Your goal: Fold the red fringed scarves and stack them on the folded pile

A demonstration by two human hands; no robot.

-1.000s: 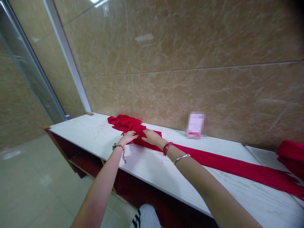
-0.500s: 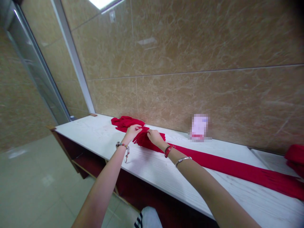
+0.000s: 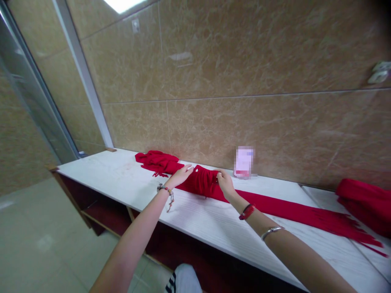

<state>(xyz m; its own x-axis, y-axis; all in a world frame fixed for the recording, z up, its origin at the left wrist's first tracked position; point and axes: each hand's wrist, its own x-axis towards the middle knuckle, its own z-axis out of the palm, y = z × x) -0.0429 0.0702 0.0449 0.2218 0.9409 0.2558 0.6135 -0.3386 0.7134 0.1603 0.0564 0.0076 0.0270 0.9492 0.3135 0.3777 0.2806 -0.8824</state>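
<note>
A long red scarf with fringed ends lies lengthwise along the white countertop. Between my hands part of it is gathered in raised folds. My left hand pinches the left side of these folds, its fingertips partly hidden in the cloth. At the right side my right hand is closed on the scarf's upper edge, thumb on the near side. Just left of my left hand lies a crumpled red cloth with fringe, against the wall.
A folded red cloth pile sits at the right end of the counter. A blurred pink-and-white item leans on the tiled wall. Dark red shelf compartments open below the counter. A socket is at the far right.
My right hand has moved to the right, away from my left hand, and the gathered scarf between them is now spread wider. The view has shifted slightly to the right.
</note>
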